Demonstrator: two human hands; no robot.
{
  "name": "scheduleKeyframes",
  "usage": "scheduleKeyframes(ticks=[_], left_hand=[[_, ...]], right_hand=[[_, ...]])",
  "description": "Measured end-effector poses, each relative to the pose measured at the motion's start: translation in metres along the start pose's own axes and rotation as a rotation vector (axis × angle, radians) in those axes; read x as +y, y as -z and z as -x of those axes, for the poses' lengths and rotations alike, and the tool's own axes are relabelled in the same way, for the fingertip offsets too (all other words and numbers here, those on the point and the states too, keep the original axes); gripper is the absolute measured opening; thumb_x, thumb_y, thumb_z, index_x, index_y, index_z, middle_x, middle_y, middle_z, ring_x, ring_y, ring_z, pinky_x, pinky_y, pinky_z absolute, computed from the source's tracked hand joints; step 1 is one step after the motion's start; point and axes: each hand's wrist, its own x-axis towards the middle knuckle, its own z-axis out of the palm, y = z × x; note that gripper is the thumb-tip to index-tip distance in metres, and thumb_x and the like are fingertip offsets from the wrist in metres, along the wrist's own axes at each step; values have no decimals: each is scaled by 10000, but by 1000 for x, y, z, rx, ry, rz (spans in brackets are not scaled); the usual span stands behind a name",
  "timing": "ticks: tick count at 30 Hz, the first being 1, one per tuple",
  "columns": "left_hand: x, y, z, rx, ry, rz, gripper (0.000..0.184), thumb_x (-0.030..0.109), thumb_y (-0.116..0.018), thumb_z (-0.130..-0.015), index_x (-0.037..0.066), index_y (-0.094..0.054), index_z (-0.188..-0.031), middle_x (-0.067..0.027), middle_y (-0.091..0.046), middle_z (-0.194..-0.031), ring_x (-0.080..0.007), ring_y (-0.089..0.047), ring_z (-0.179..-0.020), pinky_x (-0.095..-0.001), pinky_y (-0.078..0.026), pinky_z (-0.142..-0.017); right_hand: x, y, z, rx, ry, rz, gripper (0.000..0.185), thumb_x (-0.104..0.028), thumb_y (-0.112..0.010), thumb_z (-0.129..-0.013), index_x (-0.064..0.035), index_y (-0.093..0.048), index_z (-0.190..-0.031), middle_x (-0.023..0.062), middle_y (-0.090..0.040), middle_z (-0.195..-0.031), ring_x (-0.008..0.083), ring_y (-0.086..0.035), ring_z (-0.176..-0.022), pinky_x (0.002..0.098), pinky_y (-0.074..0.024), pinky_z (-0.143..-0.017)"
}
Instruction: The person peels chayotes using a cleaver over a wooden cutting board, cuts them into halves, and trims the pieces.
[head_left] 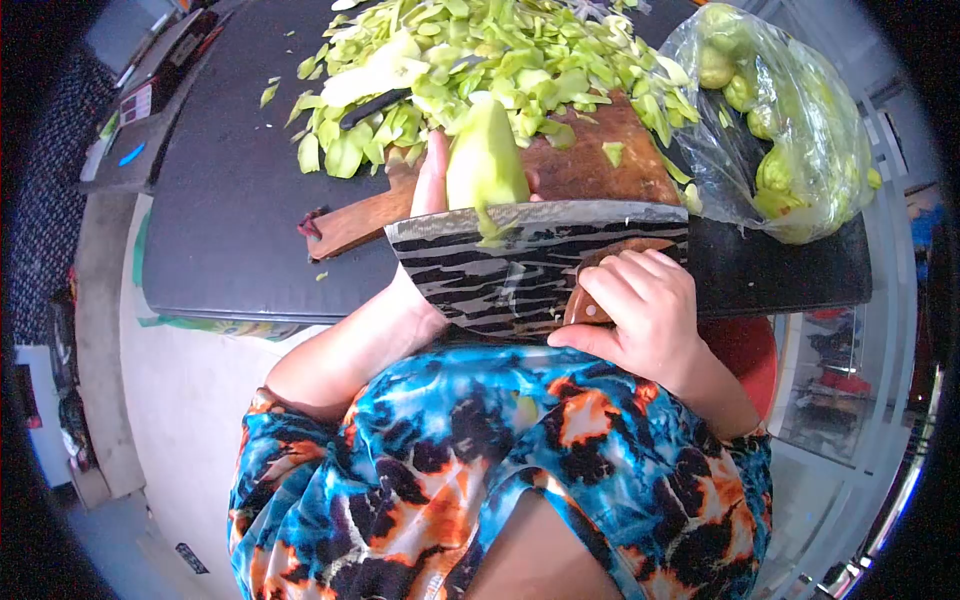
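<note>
My left hand point(431, 185) is wrapped around a pale green, pear-shaped piece of produce that looks like a peeled chayote point(484, 160), held upright with its narrow end up. A wide cleaver point(500, 270) with dark wavy bands on its blade lies across in front of it. My right hand point(640, 305) grips the cleaver's brown wooden handle. A thin green strip point(491, 226) hangs over the blade's upper edge against the chayote. The blade hides my left palm and the chayote's lower end.
A wooden cutting board point(590, 150) with a handle lies on the black table point(230, 220). A heap of thin green slices point(480, 60) covers its far part, with a dark-handled tool point(372, 108) among them. On the right sits a clear plastic bag point(830, 150) of green produce.
</note>
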Motion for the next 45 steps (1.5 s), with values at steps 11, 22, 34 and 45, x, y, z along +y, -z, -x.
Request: scheduleKeyframes(ticks=[11,22,34,45], left_hand=[[-7,2,-6,27,-44,-56,628,696,-464,-836,118,-576,-1057,-100,-646,-864,-230,-649,-754,-361,-552,-678],[-8,6,6,-102,-65,-192,577,624,-386,-912,137,-508,-1198,-74,-611,-904,-214,-625,-871,-322,-525,-630],[-7,8,-2,-119,2,2,613,611,-375,-917,116,-507,-1254,-111,-603,-1147,-274,-601,-1040,-423,-542,-846],[-6,-6,6,76,-52,-50,640,651,-448,-856,113,-581,-1177,-115,-656,-1013,-293,-649,-880,-447,-522,-811]], right_hand=[[-1,1,-1,46,31,-10,449,-496,-698,-721,-77,-562,-803,48,-529,-667,234,-562,-618,350,-432,-559],[32,-9,-8,195,-477,-19,325,-387,-688,-809,-93,-564,-747,84,-593,-633,282,-607,-587,390,-452,-515],[22,18,6,101,-358,-350,299,-264,-735,-771,-27,-554,-796,101,-568,-665,275,-600,-602,347,-455,-544],[1,16,9,-5,-149,-134,466,-484,-750,-691,-94,-494,-684,64,-533,-618,283,-571,-579,381,-446,-530]])
